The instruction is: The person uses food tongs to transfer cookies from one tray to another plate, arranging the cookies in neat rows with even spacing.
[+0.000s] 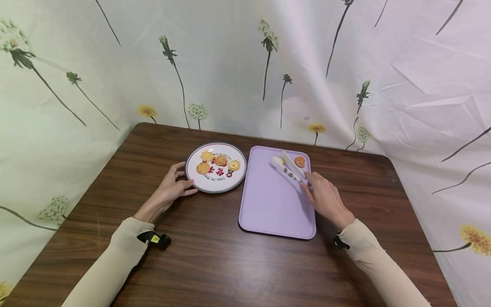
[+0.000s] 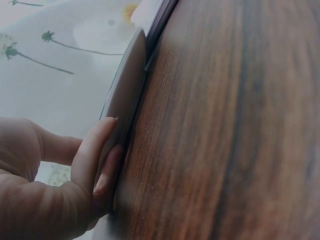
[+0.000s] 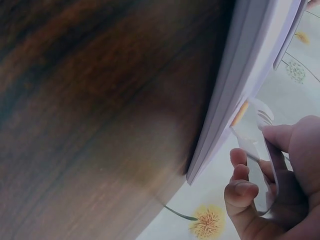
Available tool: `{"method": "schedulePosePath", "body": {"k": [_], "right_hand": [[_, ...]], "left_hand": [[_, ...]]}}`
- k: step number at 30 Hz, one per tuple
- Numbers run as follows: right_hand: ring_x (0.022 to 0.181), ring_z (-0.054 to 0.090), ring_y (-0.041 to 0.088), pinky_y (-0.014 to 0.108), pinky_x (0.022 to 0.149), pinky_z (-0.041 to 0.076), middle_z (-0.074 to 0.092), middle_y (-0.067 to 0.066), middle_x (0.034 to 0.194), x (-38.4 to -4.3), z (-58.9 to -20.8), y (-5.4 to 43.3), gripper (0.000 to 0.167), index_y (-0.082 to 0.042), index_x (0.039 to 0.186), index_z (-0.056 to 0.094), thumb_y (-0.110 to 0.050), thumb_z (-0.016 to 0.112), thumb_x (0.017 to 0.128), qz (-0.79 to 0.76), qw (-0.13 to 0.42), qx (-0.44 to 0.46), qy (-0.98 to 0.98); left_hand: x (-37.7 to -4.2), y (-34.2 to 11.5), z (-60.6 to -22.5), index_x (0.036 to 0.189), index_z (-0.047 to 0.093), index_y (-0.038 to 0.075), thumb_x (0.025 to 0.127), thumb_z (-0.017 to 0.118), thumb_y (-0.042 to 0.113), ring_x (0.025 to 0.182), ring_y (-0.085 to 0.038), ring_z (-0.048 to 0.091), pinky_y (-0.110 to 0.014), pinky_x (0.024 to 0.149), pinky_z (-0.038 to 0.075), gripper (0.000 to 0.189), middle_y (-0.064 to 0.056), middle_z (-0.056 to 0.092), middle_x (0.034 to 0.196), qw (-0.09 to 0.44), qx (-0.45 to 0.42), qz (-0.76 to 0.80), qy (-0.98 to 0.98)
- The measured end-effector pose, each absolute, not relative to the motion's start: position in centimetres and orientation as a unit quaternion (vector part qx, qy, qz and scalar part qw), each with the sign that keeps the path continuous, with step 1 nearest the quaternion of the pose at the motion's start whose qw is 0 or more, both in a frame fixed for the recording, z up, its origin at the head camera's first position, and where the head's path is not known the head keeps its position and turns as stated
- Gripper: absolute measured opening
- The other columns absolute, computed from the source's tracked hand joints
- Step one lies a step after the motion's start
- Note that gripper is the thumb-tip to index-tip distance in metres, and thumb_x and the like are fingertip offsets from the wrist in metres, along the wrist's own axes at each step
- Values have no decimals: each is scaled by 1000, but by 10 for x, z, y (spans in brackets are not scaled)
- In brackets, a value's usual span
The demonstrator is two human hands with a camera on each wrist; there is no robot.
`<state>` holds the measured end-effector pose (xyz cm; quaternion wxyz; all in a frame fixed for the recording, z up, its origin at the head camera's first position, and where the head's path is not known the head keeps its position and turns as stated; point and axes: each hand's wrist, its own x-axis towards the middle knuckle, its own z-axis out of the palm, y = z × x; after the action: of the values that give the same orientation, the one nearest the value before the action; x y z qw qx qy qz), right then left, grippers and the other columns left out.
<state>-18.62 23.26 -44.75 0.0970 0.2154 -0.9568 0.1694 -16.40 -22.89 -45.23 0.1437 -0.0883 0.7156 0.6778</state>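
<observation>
Gripping white tongs (image 1: pixel 285 170) with the right hand (image 1: pixel 325 194) — right of centre in the head view, straddling a small cookie (image 1: pixel 281 160) on the purple tray (image 1: pixel 274 209) — and holding the plate (image 1: pixel 211 186) at left with the left hand (image 1: pixel 172 185). Probably light, springy; best squeezed mid-arm, gently for crumbly cookie. Shown clearly only in the right wrist view: thumb opposing fingers.

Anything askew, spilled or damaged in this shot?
Nothing spilled or broken stands out: four small golden-brown cookies lie within the rim of the round white plate. Slightly odd: the white flower-print backdrop is visibly creased at the right rather than smooth.
</observation>
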Motion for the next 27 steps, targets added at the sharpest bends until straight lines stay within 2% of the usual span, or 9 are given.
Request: {"method": "schedulePosePath", "body": {"k": [6,12,21,27], "right_hand": [[67,56,21,37,48,50,63,8,92,-185,-445,231,31,-5,129,66,-22,66,103,171,99,214,-957],[72,61,23,42,52,55,67,11,99,-180,-440,222,35,-5,133,64,-23,65,104,172,97,221,-955],[64,49,15,26,45,41,64,6,90,-173,-428,192,38,-4,135,65,-25,66,103,176,105,263,-943],[67,49,13,24,49,41,65,6,91,-173,-430,169,38,-3,136,66,-25,66,104,185,105,286,-934]], "left_hand": [[-164,-229,-452,167,-5,11,106,45,-5,134,-38,49,-24,99,65,81,-32,10,165,142,-87,680,714],[-165,-229,-452,167,-6,12,106,45,-5,136,-40,48,-24,99,65,81,-32,10,165,144,-89,677,716],[-166,-228,-452,168,-6,13,106,46,-5,139,-40,45,-23,97,65,83,-32,9,166,145,-92,683,710],[-165,-227,-452,168,-6,14,107,46,-4,141,-42,43,-23,97,65,82,-31,8,166,145,-91,683,710]]}}
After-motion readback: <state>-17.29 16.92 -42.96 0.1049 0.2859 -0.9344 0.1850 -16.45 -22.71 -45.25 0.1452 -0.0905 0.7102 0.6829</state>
